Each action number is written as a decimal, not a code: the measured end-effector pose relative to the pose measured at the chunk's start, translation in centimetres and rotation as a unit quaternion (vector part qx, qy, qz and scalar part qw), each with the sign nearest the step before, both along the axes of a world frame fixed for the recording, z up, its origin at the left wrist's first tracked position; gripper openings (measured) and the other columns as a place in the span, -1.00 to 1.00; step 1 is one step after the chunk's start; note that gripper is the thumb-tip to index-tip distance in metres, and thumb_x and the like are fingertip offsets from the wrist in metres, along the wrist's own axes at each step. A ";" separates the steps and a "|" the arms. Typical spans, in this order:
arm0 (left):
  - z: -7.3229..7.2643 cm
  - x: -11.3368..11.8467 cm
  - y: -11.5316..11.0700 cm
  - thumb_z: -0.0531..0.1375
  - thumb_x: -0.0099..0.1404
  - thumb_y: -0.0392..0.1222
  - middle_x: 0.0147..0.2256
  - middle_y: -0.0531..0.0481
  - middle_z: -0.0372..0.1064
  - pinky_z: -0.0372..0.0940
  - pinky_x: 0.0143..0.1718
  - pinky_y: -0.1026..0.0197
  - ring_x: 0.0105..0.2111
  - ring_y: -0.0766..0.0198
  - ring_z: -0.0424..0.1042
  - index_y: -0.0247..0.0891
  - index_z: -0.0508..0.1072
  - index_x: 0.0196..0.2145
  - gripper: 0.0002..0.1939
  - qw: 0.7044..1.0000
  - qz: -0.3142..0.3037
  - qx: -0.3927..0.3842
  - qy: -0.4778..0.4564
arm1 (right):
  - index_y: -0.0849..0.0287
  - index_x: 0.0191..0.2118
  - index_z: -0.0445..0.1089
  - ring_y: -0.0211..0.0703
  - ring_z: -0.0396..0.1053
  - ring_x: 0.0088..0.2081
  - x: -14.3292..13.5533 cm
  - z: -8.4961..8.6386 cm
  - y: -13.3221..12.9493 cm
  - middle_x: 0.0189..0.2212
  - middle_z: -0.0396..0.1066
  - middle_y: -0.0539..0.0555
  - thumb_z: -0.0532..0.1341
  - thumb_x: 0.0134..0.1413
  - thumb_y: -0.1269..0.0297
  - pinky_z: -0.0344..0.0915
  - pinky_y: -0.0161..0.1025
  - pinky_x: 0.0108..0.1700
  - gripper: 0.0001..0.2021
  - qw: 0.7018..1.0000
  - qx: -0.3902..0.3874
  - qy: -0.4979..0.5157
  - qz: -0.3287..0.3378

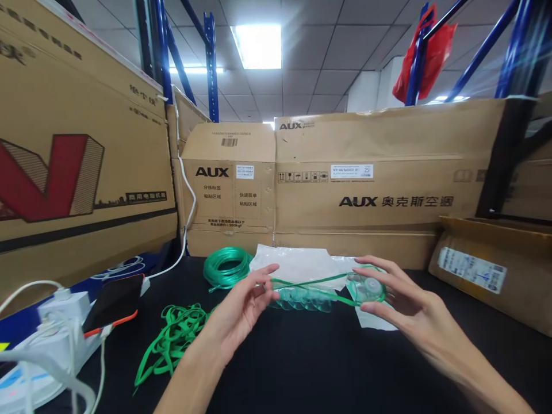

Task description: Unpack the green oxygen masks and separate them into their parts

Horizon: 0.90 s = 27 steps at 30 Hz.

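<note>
My right hand [405, 293] curls its fingers and thumb around a clear greenish plastic face mask [371, 287] with a round white disc on it. A green elastic strap [319, 282] runs from the mask to my left hand [245, 307]. It is stretched across, its two strands crossing between my hands. The fingers of my left hand are closed at the strap's far end. Under the strap, a row of several clear greenish plastic pieces [304, 300] lies on the black table. Beside my left wrist is a tangled heap of green elastic straps [175, 336].
Coiled green tubing [211, 273] lies at the back, next to white sheets [288, 260]. On the left are an orange-edged phone [114, 302] and white plugs with cables [64, 305]. Cardboard boxes [383, 167] wall off the back; an opened carton [474, 267] stands right.
</note>
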<state>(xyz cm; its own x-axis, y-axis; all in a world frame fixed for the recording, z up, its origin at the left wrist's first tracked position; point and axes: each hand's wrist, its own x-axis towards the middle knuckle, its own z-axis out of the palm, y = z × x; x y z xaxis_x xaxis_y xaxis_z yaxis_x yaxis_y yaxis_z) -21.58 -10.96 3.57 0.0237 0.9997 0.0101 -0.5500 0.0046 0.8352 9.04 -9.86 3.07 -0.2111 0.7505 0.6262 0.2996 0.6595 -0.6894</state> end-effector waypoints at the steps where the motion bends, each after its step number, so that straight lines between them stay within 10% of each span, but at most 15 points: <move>1: 0.1 0.0 0.1 0.27 0.37 -0.34 -0.34 -0.01 0.55 0.43 -0.34 0.55 -0.48 0.51 0.51 -0.37 0.59 0.02 -0.72 0.999 -0.008 -0.024 -0.037 | -0.21 0.11 0.60 0.09 0.30 0.34 0.2 0.2 -0.3 0.34 0.33 0.00 0.45 0.16 0.02 0.34 -0.12 0.29 -0.61 1.000 0.010 -0.008 0.000; 5: 0.1 -0.8 0.2 0.26 0.43 -0.04 -0.12 -0.22 0.63 0.29 -0.61 0.47 -0.62 0.52 0.38 -0.33 0.59 0.05 -0.64 0.981 0.071 0.021 0.180 | -0.23 0.14 0.58 0.14 0.35 0.32 0.9 1.0 -1.2 0.28 0.45 0.00 0.45 0.12 -0.02 0.34 -0.07 0.30 -0.55 0.999 -0.008 -0.047 -0.012; 12: 1.6 -6.4 1.0 0.12 0.45 0.22 -0.19 -0.12 0.65 0.35 -0.41 0.28 -0.50 0.31 0.48 -0.26 0.59 -0.03 -0.50 0.828 0.284 0.094 0.475 | -0.10 0.11 0.62 0.36 0.53 0.11 0.7 -0.2 -0.2 0.10 0.60 0.11 0.43 0.01 -0.22 0.50 0.15 0.10 -0.44 0.982 -0.090 -0.165 -0.033; 19: 4.8 -9.1 8.8 0.23 0.49 0.00 -0.06 -0.12 0.55 0.43 0.04 -0.04 -0.08 0.12 0.55 -0.28 0.56 -0.06 -0.72 0.674 0.194 -0.005 0.713 | 0.00 0.16 0.55 0.22 0.51 0.02 -2.2 -2.7 2.0 0.05 0.61 0.11 0.30 0.22 -0.22 0.40 0.07 0.07 -0.45 0.979 -0.089 -0.184 -0.006; 27: 2.4 -6.8 13.0 0.28 0.47 -0.07 0.11 -0.18 0.43 0.45 0.06 -0.10 0.05 0.04 0.49 -0.27 0.47 0.13 -0.64 0.569 0.117 -0.067 0.811 | 0.19 0.17 0.54 0.13 0.51 -0.17 -2.9 -3.3 2.5 -0.08 0.64 0.15 0.27 0.21 -0.28 0.40 -0.02 -0.10 -0.33 0.981 -0.108 -0.163 -0.020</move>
